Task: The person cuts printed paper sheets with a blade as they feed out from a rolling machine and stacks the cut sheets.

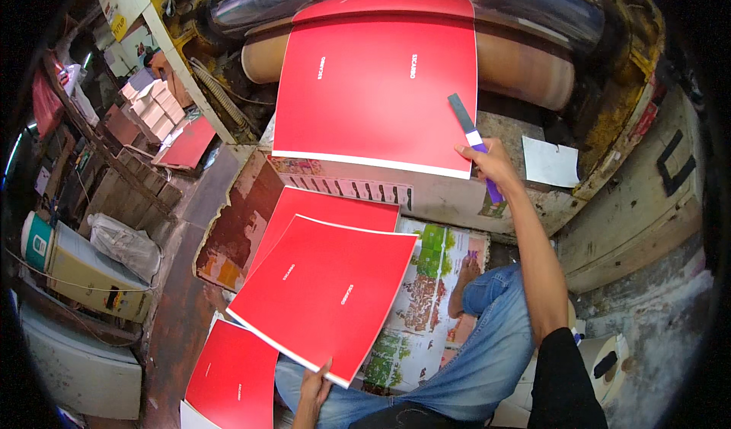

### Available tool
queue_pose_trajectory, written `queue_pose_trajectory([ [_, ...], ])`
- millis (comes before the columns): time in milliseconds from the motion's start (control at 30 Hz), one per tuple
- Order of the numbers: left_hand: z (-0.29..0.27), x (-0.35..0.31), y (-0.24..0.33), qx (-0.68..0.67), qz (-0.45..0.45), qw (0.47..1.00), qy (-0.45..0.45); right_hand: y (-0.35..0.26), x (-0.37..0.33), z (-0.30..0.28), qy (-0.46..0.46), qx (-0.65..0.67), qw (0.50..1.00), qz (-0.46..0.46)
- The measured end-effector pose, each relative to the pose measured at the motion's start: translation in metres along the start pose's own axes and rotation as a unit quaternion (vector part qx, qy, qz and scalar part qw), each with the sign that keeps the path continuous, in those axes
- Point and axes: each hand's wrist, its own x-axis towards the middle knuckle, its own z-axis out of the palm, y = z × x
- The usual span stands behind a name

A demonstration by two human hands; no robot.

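Note:
My left hand [314, 387] is closed on the near edge of a loose red printed sheet [324, 288] with white borders, tilted above my lap. In my right hand [491, 164] is a flat-bladed knife [460, 112] with a purple handle, a white collar and a dark grey blade. Its blade lies over the right side of a larger red sheet [373, 102], and my thumb is by that sheet's near right corner. The larger sheet hangs down from the machine's rollers. Another red sheet [304, 216] lies partly beneath the loose one.
Above are a shiny dark roller [411, 18] and a brown roller [525, 71]. A stack of red sheets [228, 376] stands at lower left. A white paper piece [550, 161] lies right of my right hand. A metal cabinet [636, 208] bounds the right side.

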Motion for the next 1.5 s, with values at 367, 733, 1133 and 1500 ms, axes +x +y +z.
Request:
queue_pose_trajectory([
  [367,0.009,0.193,-0.043,0.101,0.068,0.971,0.207,-0.018,-0.043,0.001,-0.117,0.016,0.993,0.014],
  [733,0.036,0.186,-0.083,0.649,0.188,0.709,0.202,-0.036,-0.064,-0.007,-0.329,-0.104,0.937,-0.059],
  [1133,0.308,0.067,0.047,-0.097,0.069,0.968,-0.219,-0.035,-0.067,-0.056,-0.549,-0.075,0.832,0.030],
  [1500,0.239,0.044,0.030,-0.055,0.030,0.986,-0.157,-0.034,0.024,-0.057,0.133,0.123,0.975,-0.130],
])
